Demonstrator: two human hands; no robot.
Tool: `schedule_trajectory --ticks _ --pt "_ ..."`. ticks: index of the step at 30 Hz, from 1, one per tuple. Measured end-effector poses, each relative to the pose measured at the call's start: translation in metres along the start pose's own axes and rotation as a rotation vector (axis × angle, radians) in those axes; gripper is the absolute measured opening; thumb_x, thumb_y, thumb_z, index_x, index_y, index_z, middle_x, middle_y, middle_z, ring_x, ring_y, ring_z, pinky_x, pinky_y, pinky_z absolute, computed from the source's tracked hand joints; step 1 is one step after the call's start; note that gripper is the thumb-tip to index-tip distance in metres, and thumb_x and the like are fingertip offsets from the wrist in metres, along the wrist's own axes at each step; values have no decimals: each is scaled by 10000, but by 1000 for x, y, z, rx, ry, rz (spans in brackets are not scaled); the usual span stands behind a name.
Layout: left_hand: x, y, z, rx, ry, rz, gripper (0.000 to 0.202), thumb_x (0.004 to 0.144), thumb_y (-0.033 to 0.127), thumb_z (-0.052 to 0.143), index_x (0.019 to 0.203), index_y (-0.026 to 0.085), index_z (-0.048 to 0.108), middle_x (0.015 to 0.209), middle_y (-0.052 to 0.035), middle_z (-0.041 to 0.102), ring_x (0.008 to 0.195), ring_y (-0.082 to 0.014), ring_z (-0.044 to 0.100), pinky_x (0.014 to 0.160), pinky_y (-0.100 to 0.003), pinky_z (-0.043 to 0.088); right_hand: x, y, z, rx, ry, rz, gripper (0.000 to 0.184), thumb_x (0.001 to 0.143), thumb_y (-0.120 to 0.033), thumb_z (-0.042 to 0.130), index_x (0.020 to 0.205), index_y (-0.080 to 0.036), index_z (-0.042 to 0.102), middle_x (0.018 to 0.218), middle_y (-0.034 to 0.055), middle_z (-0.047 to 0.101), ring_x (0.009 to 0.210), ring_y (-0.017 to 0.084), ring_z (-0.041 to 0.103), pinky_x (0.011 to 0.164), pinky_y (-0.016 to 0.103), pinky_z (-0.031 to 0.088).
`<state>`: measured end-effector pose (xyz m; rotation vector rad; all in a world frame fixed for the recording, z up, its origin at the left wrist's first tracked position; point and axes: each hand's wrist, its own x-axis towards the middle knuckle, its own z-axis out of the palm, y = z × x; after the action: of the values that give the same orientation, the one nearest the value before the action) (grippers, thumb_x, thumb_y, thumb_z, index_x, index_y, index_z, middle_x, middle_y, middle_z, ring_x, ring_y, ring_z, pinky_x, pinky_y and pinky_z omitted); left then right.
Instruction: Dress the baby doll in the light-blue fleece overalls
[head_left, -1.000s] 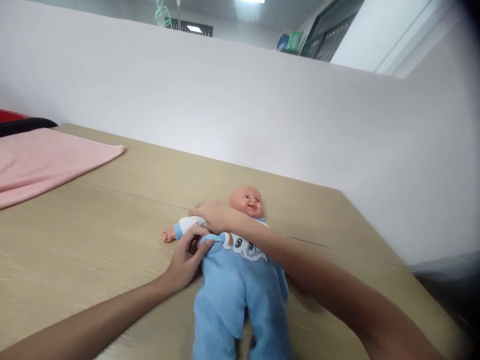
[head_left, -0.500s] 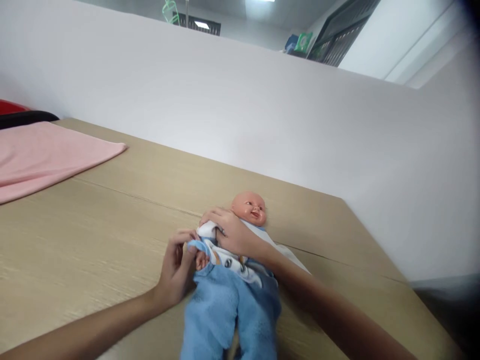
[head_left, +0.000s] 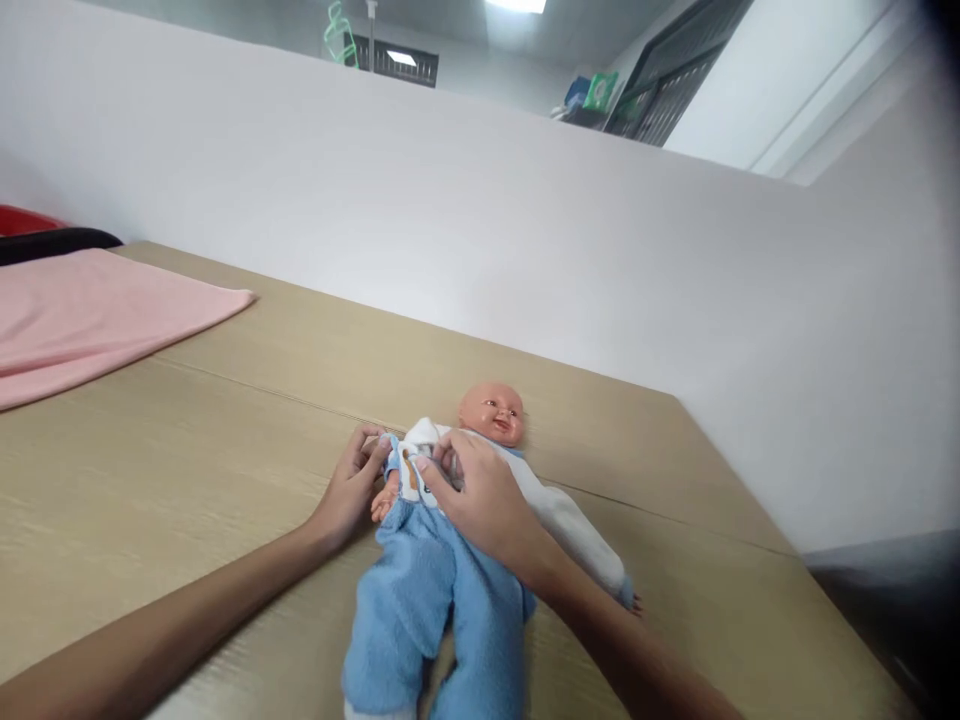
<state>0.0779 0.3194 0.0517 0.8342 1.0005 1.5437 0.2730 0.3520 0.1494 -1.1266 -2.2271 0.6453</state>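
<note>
Doll (head_left: 491, 412) on its back, bib (head_left: 411, 482) pinched at one side

Through the head view, my only one, I have the doll lying on the bench (head_left: 262, 520), its head towards the far edge and its feet towards the near edge. Lying flat like this, it probably needs no propping, so both hands can work on its clothes.

My left hand (head_left: 349, 495) pinches the bib's blue border between thumb and fingers, on the doll's right side, most likely to control that loose corner. My right hand (head_left: 491, 500) lies over the chest, thumb on the bib and fingers curled; I cannot tell whether that grip has fabric in it. I judge that its position there also steadies the body.

Below the bib, the blue trousers (head_left: 401, 620) run towards the near edge. One white sleeve (head_left: 566, 520) stretches towards the right edge. A pink cloth (head_left: 112, 310) lies by the far left corner, well apart from the hands.
</note>
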Motion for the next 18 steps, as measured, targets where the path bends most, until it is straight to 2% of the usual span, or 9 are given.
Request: schedule_trajectory --ticks 2,4,7,10,12,15,18 --pt "5 -1 1 -20 -46 -61 618 866 774 886 1100 287 584 742 84 671 521 -120 542 496 -232 439 -6 2 2 16 -79 44 369 1044 -477 697 782 -276 532 763 6 609 767 242 574 789 392 478" --pt "10 -1 2 -51 -79 -100 648 841 783 897 1104 288 572 675 103 633 476 -114 505 464 -221 397 -3 9 3 151 -150 42 389 1039 -509 670 763 -270 533 745 -9 580 750 223 553 743 362 463" --pt "12 2 4 -146 -103 -136 627 814 682 973 1100 280 586 771 75 693 596 -125 617 562 -219 488 4 21 1 436 -173 41 356 1050 -580 594 880 -268 606 855 -6 625 839 222 603 797 337 509" --pt "11 7 6 -229 -145 -186 576 796 556 1033 1086 267 628 982 11 766 826 -159 721 741 -250 581 6 30 -3 601 -169 98 374 1010 -654 633 941 -290 582 948 -4 670 923 234 653 891 338 549" --pt "10 9 6 -248 -172 -200 503 812 512 1032 1043 248 672 1017 -4 756 901 -169 726 809 -259 592 4 36 -5 661 -205 143 393 1000 -681 660 964 -301 565 960 -6 693 918 238 673 879 339 558" --pt "10 10 3 -224 -177 -165 431 823 490 1027 994 232 728 994 -1 722 921 -165 704 836 -247 581 1 45 -4 681 -230 154 371 998 -646 710 1052 -299 593 1002 4 731 976 248 706 916 347 564" --pt "12 6 -2 -159 -177 -112 394 880 516 985 1039 247 744 1060 -11 735 968 -174 702 874 -261 585 1 52 -1 680 -232 164 427 958 -587 778 1213 -298 592 1163 34 772 1112 262 739 985 361 578"
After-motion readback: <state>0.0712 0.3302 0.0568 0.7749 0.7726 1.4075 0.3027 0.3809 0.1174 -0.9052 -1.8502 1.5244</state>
